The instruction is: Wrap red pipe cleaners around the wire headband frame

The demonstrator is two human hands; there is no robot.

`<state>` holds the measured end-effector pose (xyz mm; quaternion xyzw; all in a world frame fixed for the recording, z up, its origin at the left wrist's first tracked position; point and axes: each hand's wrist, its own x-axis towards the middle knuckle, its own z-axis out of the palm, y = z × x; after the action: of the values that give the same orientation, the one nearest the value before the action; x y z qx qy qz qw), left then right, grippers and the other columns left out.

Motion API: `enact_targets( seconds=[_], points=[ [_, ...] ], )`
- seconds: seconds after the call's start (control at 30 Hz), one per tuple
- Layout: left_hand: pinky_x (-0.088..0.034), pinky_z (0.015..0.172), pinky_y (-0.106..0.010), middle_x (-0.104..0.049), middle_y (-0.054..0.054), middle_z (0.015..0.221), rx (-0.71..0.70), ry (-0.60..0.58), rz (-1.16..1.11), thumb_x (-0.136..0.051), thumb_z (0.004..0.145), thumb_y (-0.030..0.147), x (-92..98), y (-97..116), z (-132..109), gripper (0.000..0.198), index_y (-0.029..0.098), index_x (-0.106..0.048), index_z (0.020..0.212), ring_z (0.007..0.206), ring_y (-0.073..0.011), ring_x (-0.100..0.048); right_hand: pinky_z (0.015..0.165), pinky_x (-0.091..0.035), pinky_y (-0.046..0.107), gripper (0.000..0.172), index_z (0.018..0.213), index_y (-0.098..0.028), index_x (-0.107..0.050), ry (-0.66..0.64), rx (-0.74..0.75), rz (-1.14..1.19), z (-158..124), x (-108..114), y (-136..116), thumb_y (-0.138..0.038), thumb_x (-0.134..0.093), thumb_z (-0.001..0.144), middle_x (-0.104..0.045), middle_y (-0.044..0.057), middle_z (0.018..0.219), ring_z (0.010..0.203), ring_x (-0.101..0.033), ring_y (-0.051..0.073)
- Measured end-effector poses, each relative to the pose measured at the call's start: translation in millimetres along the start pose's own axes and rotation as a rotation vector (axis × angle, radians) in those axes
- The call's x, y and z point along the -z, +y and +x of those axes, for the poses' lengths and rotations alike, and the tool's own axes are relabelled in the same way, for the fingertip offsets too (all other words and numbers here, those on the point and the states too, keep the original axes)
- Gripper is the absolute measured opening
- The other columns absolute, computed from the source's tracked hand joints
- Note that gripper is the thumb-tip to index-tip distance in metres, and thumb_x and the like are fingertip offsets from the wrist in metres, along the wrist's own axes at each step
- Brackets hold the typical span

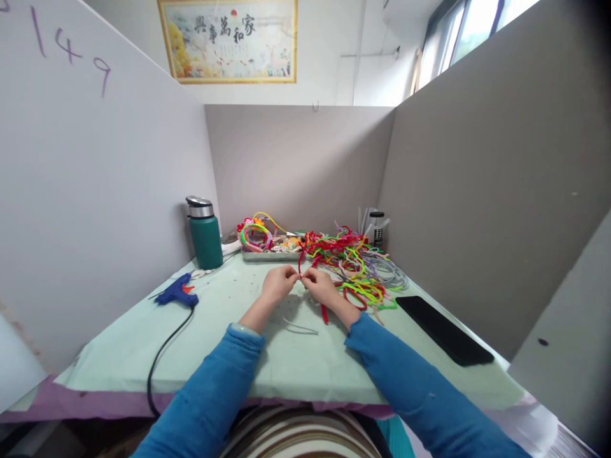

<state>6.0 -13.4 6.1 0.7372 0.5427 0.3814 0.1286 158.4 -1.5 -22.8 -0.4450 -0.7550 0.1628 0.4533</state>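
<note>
My left hand (279,283) and my right hand (319,286) meet above the middle of the table, fingertips pinched together almost touching. Between them is a red pipe cleaner (300,261), its upper end standing up above the fingers. The exact spot where each hand grips it is small and partly covered by the fingers. Just beyond and to the right of my right hand lies a tangled heap of colourful pipe cleaners (356,254). A thin grey-white strand (300,329) lies on the table between my forearms.
A metal tray (272,257) with small pieces and pipe-cleaner rings stands at the back. At left are a green bottle (206,242) and a blue glue gun (175,291) with a black cord. A black flat object (443,331) lies at right. Grey partitions (300,165) enclose the table.
</note>
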Motion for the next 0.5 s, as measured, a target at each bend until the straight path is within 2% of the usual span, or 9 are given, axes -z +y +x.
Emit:
enact_targets(
  seconds=[0.23, 0.5],
  points=[
    [-0.041, 0.08, -0.023, -0.069, -0.005, 0.096, -0.124, -0.007, 0.02, -0.057, 0.075, 0.019, 0.8, 0.0, -0.6, 0.022, 0.021, -0.072, 0.091, 0.089, -0.0174, -0.059, 0.057, -0.035, 0.022, 0.013, 0.068, -0.016, -0.058, 0.013, -0.017, -0.012, 1.4, 0.7, 0.9, -0.022, -0.047, 0.073, -0.056, -0.001, 0.062, 0.059, -0.049, 0.012],
    [-0.041, 0.08, -0.025, -0.07, -0.006, 0.097, -0.1, -0.093, 0.125, -0.055, 0.078, 0.025, -1.6, -2.9, 0.2, 0.028, 0.02, -0.071, 0.099, 0.09, -0.0198, -0.061, 0.055, -0.034, 0.02, 0.012, 0.067, -0.016, -0.058, 0.013, 0.004, -0.075, -0.4, -1.1, 0.7, -0.022, -0.049, 0.073, -0.057, -0.001, 0.061, 0.059, -0.049, 0.012]
  ],
)
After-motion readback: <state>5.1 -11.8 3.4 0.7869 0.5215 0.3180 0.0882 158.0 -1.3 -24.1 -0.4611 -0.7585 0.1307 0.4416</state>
